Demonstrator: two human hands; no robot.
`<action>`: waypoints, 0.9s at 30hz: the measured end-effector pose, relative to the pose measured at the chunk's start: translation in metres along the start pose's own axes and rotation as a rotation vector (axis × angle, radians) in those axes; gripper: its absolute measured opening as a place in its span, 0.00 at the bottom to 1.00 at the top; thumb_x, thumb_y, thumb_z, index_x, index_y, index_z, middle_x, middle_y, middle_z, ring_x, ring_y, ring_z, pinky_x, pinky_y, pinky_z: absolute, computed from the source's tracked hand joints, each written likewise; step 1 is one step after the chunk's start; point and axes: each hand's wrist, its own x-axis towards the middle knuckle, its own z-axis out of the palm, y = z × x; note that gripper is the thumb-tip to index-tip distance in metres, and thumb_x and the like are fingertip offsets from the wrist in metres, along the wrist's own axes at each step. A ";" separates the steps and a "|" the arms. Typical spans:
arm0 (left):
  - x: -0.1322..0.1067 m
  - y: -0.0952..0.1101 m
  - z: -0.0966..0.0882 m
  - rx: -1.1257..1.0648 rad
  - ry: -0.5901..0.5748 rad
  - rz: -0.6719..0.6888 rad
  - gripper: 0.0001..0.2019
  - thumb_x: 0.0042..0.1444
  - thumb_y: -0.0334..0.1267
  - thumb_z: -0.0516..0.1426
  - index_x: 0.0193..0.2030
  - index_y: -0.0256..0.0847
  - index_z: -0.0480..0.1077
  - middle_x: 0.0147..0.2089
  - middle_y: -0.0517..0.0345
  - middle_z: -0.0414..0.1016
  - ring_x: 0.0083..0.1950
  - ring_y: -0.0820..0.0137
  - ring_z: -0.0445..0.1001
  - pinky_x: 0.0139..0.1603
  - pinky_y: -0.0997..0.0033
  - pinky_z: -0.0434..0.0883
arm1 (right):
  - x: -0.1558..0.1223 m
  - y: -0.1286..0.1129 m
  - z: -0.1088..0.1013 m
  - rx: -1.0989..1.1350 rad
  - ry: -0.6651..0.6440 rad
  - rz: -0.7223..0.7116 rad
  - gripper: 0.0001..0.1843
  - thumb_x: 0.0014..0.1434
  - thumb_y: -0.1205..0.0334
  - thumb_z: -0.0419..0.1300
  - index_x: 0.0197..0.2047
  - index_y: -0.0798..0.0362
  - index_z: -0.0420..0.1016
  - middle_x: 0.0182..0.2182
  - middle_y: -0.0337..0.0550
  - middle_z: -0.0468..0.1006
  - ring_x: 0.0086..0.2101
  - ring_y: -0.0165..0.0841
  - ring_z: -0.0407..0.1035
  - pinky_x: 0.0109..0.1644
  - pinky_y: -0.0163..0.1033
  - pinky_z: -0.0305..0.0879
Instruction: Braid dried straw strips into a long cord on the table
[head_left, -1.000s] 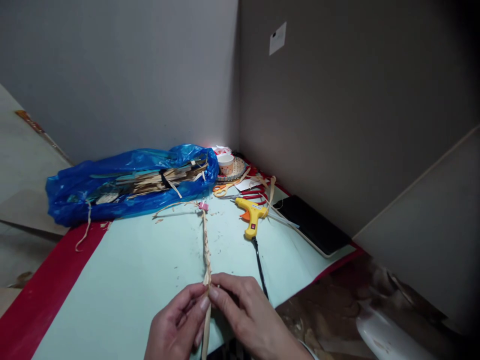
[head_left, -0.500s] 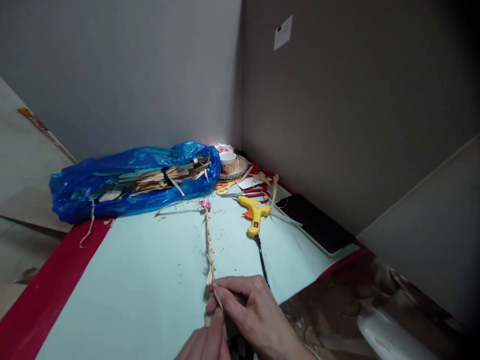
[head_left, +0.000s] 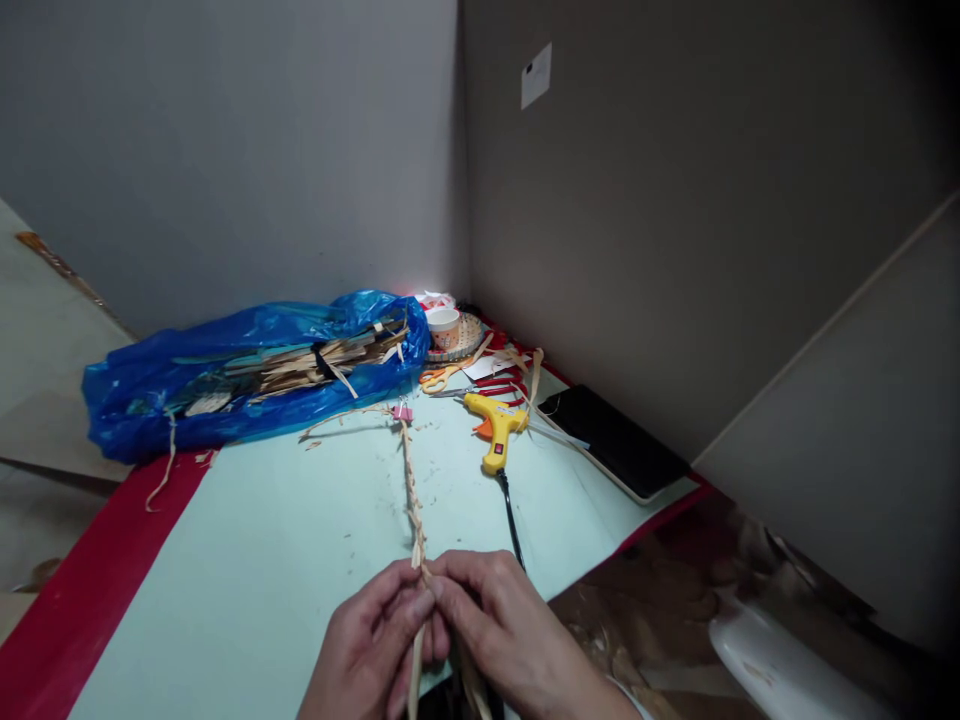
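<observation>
A thin braid of pale straw-like strips (head_left: 411, 478) runs toward me across the table from a pink binder clip (head_left: 403, 413). At its near end, my left hand (head_left: 379, 635) pinches the strips between thumb and fingers. My right hand (head_left: 495, 620) is closed on the same spot from the other side, its fingertips touching those of the left. Loose strip ends (head_left: 415, 670) hang down below both hands. Short ends stick out along the braid. The exact hold of each fingertip on single strips is hidden.
A blue plastic bag (head_left: 142, 375) holding a bundle of dried strips (head_left: 300, 370) lies at the back left. Near the corner are a paper cup (head_left: 444, 328), orange-handled scissors (head_left: 442, 377) and a yellow glue gun (head_left: 496, 425) with a black cord. A black tablet-like device (head_left: 615, 440) lies right.
My left hand has come up and forward to meet the right at the braid's near end. The view has shifted slightly, so the table things appear further left.
</observation>
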 end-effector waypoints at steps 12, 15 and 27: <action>-0.003 0.003 0.004 0.042 0.138 0.124 0.12 0.46 0.48 0.65 0.31 0.41 0.77 0.28 0.60 0.77 0.33 0.68 0.72 0.37 0.75 0.69 | -0.021 -0.007 -0.005 -0.529 0.103 0.029 0.16 0.68 0.58 0.47 0.30 0.52 0.68 0.27 0.40 0.74 0.31 0.32 0.69 0.33 0.33 0.59; -0.002 0.002 0.007 0.098 0.169 0.160 0.13 0.46 0.49 0.65 0.26 0.41 0.74 0.25 0.62 0.75 0.32 0.69 0.71 0.35 0.77 0.68 | -0.022 -0.003 -0.003 -0.615 0.104 0.002 0.13 0.66 0.63 0.49 0.31 0.51 0.68 0.29 0.39 0.74 0.31 0.31 0.69 0.34 0.33 0.59; 0.001 0.000 0.011 0.124 0.169 0.093 0.17 0.42 0.49 0.66 0.21 0.39 0.67 0.19 0.68 0.63 0.23 0.76 0.61 0.24 0.80 0.60 | -0.032 0.021 0.022 -1.017 0.530 -0.522 0.09 0.63 0.70 0.51 0.32 0.51 0.68 0.21 0.36 0.65 0.19 0.28 0.63 0.22 0.35 0.50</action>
